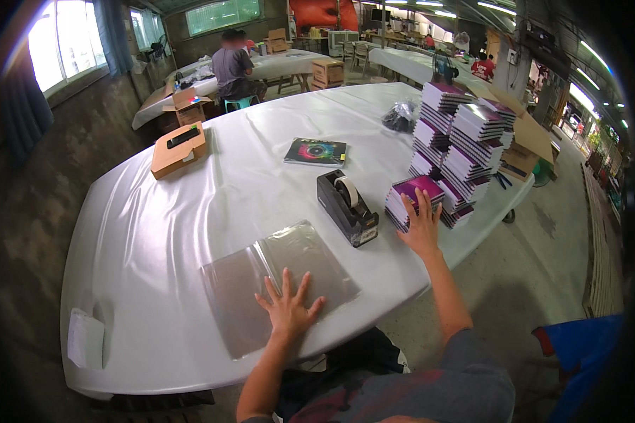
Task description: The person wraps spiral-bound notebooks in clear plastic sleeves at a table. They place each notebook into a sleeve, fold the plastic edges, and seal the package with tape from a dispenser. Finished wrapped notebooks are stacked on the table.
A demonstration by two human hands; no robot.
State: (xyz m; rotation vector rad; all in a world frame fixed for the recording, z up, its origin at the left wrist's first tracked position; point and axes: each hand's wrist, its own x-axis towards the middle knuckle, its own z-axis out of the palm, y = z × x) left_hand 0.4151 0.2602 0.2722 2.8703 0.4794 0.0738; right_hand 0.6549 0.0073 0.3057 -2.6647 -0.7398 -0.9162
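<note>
Cardboard box [178, 149] sitting at far left of white tabletop [155, 233]. Left hand [287, 309] pressing flat on clear plastic sleeves [275, 278] near front edge, fingers [269, 290] spread wide, gripping nothing. Black tape dispenser [347, 206] standing just right of sleeves. Right hand [422, 224] lying on low stack of purple booklets [410, 195], fingers extended, not closing round it. Taller booklet stacks [462, 144] rising behind.

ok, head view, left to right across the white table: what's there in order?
Small white paper at the table's edge → tan cardboard box → left hand flat on clear plastic sleeves → black tape dispenser → right hand on a low stack of purple booklets → tall booklet stacks.
</note>
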